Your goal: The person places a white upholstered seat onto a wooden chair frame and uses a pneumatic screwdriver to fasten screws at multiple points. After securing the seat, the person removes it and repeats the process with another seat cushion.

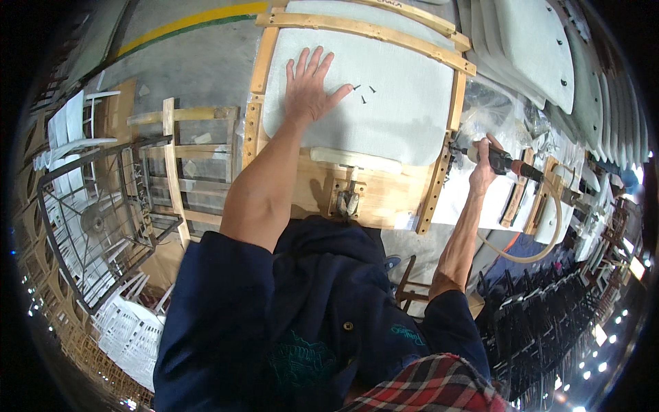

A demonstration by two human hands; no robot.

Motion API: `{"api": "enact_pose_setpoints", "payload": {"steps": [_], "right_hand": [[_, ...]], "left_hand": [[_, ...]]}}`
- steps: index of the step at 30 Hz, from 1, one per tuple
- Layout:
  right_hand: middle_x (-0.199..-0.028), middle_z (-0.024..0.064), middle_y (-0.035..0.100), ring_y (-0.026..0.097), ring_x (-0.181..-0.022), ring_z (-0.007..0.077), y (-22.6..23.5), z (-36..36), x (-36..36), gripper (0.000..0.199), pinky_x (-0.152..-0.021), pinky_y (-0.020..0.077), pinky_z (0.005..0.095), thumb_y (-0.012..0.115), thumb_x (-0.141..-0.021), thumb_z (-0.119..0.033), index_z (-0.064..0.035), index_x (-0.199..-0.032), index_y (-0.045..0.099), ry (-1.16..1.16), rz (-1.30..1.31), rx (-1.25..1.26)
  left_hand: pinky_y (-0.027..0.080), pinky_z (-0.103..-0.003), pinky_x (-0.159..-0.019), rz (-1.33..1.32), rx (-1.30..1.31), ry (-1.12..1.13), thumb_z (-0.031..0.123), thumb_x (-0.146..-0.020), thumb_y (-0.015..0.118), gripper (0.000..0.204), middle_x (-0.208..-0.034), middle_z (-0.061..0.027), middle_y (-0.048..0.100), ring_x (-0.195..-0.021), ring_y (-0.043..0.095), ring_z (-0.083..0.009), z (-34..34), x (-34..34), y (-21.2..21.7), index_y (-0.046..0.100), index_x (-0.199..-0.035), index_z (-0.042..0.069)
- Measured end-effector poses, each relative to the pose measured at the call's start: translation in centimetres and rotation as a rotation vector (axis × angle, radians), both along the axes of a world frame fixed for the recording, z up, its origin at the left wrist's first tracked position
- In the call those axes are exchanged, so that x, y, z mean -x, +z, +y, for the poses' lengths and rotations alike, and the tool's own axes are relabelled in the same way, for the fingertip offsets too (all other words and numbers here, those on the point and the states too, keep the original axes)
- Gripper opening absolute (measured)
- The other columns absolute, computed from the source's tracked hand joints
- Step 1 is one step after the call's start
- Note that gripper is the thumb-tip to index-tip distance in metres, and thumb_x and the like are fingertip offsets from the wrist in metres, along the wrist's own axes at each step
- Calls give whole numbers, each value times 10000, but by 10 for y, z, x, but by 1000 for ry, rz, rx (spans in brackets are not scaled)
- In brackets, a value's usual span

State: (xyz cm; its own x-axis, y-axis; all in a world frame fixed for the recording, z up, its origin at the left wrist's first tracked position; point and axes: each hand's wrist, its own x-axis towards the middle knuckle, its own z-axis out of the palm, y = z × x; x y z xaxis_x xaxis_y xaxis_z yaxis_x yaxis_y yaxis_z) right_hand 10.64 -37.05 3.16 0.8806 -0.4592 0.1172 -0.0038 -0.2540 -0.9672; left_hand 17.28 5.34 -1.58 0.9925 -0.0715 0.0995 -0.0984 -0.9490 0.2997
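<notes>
My left hand [311, 89] lies flat with spread fingers on a pale, padded-looking panel [398, 130]. Beside its thumb are 3 small dark screws [364, 100]. A wooden frame [367, 29] with drilled strips surrounds the panel. Along the panel's near edge runs a pale bar [353, 159], joined to a metal clamp [352, 199] on the wooden board. To the right of the frame, my right hand [484, 165] is wrapped round an air screwdriver [504, 163] whose tip points left, toward dark small pieces by the frame's right strip. A hose trails from its back end.
The tan hose [557, 226] loops down at the right. Pale panels [528, 48] stand stacked at the upper right, near clear plastic wrapping [491, 110]. A wooden pallet-like frame [171, 165] and a black metal rack [89, 226] are at the left. Dark stacked pieces [542, 323] fill the lower right.
</notes>
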Motion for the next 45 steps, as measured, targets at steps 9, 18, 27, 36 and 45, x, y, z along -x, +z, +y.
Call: {"api": "enact_pose_setpoints", "payload": {"steps": [9, 18, 27, 36, 45], "right_hand": [[-837, 104, 703, 690, -781, 198, 101, 26, 39, 172, -750, 570, 355, 748, -929, -132, -19, -1016, 651, -109, -408, -247], [-823, 99, 655, 670, -801, 237, 109, 89, 122, 175, -793, 556, 420, 725, -943, -149, -27, -1021, 626, -51, -318, -318], [-866, 121, 654, 667, -848, 239, 130, 124, 156, 167, -830, 555, 414, 699, -950, -140, -23, -1015, 599, 28, -394, -301], [-924, 130, 677, 669, -844, 240, 139, 148, 189, 177, -856, 539, 394, 699, -954, -105, -5, -1074, 615, 130, -421, -313], [-914, 128, 671, 672, -870, 247, 145, 179, 192, 135, -857, 538, 390, 646, -993, -116, -13, -1070, 606, 166, -466, -292]], "left_hand": [[258, -546, -1189, -116, 136, -54, 560, -893, 688, 569, -1482, -117, 538, -1438, 386, -327, -11, 6, 0, 710, -1265, 130], [496, -427, -902, -133, 190, -171, 219, -874, 708, 144, -1003, -71, 688, -1029, 597, -290, -45, 0, 14, 761, -937, 101], [508, -439, -927, -117, 285, -136, 87, -904, 625, 109, -1036, -129, 648, -1069, 599, -317, -32, 15, 5, 686, -983, 43], [522, -441, -890, -22, 618, 13, 101, -991, 549, 202, -1014, -178, 649, -985, 641, -328, -28, 44, 13, 663, -1143, 33], [521, -283, -853, 643, 1926, 216, 240, -1030, 633, 236, -927, -44, 617, -870, 582, -138, -73, 168, 58, 599, -1143, 36]]}}
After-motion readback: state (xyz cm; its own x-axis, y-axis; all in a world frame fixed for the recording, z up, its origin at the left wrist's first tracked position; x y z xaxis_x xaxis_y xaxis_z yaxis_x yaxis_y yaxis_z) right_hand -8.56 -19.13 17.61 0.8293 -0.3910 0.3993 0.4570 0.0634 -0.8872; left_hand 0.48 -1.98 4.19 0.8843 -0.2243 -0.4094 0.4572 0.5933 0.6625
